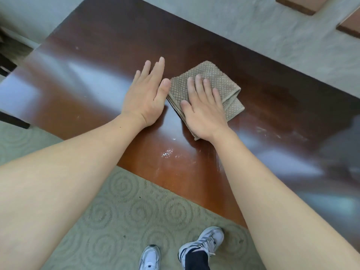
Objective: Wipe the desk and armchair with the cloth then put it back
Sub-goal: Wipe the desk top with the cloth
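A folded beige cloth point(218, 80) with a dotted weave lies on the glossy dark-brown desk point(97, 55). My right hand point(202, 110) presses flat on the cloth with straight fingers and covers its near half. Just left of the cloth, my left hand point(148, 94) rests flat on the bare desk top, its thumb tip touching the cloth's left edge. White dusty smears point(167, 152) mark the desk between my forearms, near its front edge. The armchair is out of view.
Patterned grey-green carpet point(136, 211) lies below the desk's front edge, with my two sneakers point(202, 242) on it. A dark piece of furniture point(7, 61) stands at the far left. Brown-edged frames point(296, 4) sit at the top right on a grey surface.
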`<state>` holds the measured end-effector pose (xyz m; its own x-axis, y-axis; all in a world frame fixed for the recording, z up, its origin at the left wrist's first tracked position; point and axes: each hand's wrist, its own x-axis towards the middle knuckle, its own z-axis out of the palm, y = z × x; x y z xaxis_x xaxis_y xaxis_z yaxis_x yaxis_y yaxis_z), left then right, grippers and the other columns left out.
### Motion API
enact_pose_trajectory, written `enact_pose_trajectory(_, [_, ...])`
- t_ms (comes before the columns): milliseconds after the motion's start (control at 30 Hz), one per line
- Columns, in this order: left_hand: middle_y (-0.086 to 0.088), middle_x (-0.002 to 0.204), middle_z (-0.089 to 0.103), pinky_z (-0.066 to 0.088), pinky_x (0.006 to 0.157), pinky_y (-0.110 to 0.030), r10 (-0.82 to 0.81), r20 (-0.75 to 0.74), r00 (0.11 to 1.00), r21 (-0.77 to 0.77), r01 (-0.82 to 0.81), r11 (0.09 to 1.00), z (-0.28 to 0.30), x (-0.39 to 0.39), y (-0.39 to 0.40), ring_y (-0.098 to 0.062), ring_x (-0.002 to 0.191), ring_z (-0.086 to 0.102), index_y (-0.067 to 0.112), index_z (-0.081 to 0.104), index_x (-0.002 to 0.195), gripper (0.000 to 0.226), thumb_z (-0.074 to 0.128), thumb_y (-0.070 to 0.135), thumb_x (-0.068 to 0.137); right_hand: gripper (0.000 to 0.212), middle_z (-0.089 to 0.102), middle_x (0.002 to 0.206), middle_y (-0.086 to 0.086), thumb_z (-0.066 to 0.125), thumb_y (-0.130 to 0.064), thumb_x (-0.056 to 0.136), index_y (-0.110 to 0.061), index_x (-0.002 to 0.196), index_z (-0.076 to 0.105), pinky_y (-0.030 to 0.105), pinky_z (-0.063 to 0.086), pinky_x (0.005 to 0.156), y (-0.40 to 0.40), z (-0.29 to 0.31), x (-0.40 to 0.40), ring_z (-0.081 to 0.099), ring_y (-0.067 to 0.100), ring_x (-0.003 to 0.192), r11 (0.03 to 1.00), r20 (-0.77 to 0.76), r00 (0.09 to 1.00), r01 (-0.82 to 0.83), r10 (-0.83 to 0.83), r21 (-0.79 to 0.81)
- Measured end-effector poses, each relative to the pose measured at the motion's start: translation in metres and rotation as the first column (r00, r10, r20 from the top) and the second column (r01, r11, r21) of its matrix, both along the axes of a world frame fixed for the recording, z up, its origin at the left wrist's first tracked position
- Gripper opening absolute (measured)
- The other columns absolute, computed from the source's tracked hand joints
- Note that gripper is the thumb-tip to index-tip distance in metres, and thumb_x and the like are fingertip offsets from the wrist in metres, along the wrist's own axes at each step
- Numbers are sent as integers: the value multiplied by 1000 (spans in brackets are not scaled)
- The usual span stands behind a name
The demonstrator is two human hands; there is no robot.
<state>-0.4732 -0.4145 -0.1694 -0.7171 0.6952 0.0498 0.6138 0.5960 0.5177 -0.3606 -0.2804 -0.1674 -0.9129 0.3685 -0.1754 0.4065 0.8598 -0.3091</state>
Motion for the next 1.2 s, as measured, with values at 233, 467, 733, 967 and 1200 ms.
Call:
enact_pose_trajectory(233, [-5,168,8,2,124,-46,-35,-133,991,-357,-15,934,3,29,-82,-26,154,0,17,10,160,76,3,58,96,64,-19,165,-6,12,-45,100,-28,157,-10,30,-20,117,-31,1,50,-25,7,147,997,39,999,23,-20,-73])
enact_pose_trajectory(467, [-6,168,3,4,122,-56,-27,-179,984,-432,-53,900,1,27,-83,-32,154,-1,25,6,160,85,2,75,91,66,-24,163,-9,10,-55,99,-31,156,-14,31,-23,116,-44,-1,56,-31,6,145,999,58,997,50,-51,16])
enact_pose_trajectory(733, [-6,168,4,5,121,-58,-37,-149,988,-453,-35,891,-7,25,-87,-34,153,0,25,7,160,84,5,75,93,67,-11,167,5,19,-49,103,-20,158,-5,43,-12,120,-17,-5,-44,-15,23,152,998,113,994,5,-12,60])
enact_pose_trajectory(967, [-6,168,5,5,121,-58,-30,-176,984,-415,-46,909,-1,24,-83,-34,153,1,25,9,160,84,6,74,93,67,-11,166,5,19,-49,103,-21,158,-5,44,-11,121,-2,3,-99,-15,24,152,997,90,996,-5,-2,72])
enact_pose_trajectory(1200, [-5,168,4,3,122,-56,-24,-179,984,-398,-50,916,-2,26,-85,-33,154,0,25,8,160,84,2,73,91,68,-14,166,8,21,-51,103,-21,158,-5,44,-10,122,-15,3,-81,-16,24,152,998,73,997,-24,20,52])
